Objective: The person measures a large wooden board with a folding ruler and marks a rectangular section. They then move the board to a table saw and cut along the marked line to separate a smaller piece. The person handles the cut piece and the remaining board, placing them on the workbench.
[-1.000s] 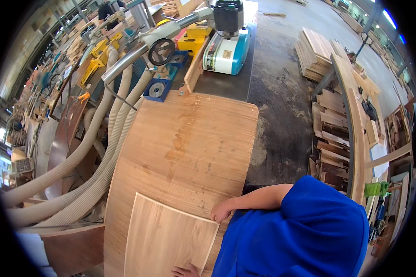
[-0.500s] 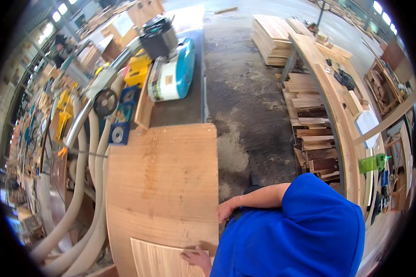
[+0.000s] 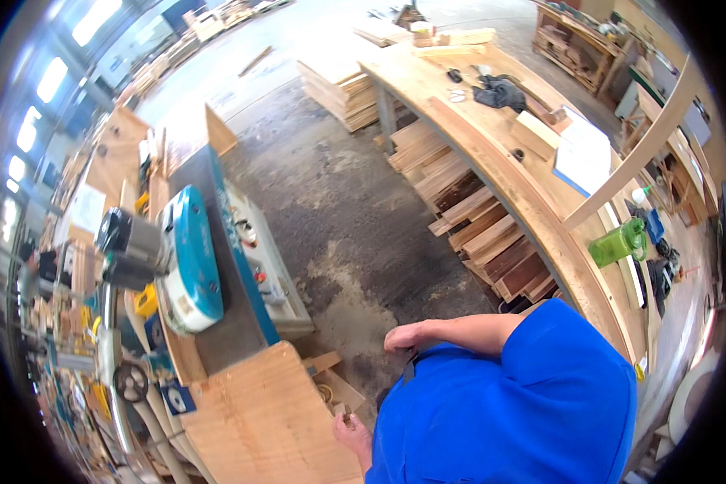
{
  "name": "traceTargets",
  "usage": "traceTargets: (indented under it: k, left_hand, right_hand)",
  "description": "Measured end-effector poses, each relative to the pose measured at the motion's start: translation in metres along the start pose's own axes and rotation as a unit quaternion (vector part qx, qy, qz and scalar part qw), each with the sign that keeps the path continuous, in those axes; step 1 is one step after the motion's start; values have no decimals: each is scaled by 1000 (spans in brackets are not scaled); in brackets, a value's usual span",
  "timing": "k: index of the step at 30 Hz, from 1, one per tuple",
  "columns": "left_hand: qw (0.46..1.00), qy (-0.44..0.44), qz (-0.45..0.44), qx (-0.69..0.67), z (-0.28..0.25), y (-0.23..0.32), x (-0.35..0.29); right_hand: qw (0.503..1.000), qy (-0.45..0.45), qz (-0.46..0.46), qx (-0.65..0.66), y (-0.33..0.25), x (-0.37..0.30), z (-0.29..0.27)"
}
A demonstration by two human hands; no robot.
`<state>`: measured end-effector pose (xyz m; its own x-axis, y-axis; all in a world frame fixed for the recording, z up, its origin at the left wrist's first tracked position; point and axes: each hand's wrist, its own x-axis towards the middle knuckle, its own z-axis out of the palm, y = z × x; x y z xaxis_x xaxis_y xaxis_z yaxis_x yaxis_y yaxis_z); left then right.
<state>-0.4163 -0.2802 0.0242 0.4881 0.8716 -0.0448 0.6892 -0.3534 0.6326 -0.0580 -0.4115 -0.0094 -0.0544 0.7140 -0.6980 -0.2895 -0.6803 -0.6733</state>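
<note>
My right hand [image 3: 405, 336] is closed in front of my blue shirt [image 3: 500, 411], above the floor. Its curled fingers hide whatever they may hold. Lower down, my left hand [image 3: 353, 433] is beside the right edge of a wooden board [image 3: 258, 415] that forms the near work surface. Its fingers are bent together near a small dark spot, too small to name. Beyond the board stands a machine with a teal and white rounded housing [image 3: 192, 258] and a dark motor [image 3: 129, 246], above a dark bed [image 3: 226, 323].
To the right runs a long wooden workbench [image 3: 492, 165] bearing a green bottle [image 3: 619, 244], papers [image 3: 585, 153] and a dark cloth [image 3: 498, 93]. Planks [image 3: 476, 218] lie stacked beneath it. Wood offcuts [image 3: 335, 379] sit beside the board. Concrete floor [image 3: 339, 242] separates machine and bench.
The view has swung right, so the machine and board appear farther left. My left hand, earlier spread flat on a striped wood panel, is now lifted with bent fingers. That panel is out of view.
</note>
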Motion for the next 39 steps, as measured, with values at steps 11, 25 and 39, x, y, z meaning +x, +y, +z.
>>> traceTargets:
  k: [11, 25, 39]
  left_hand:
    - [987, -158, 13, 16, 78, 52, 172]
    - [936, -352, -2, 20, 179, 208, 491]
    - [925, -352, -139, -46, 300, 314, 652]
  right_hand:
    - [899, 397, 90, 162, 11, -88, -201]
    - [851, 516, 101, -2, -117, -67, -387]
    - [752, 631, 33, -188, -283, -99, -728]
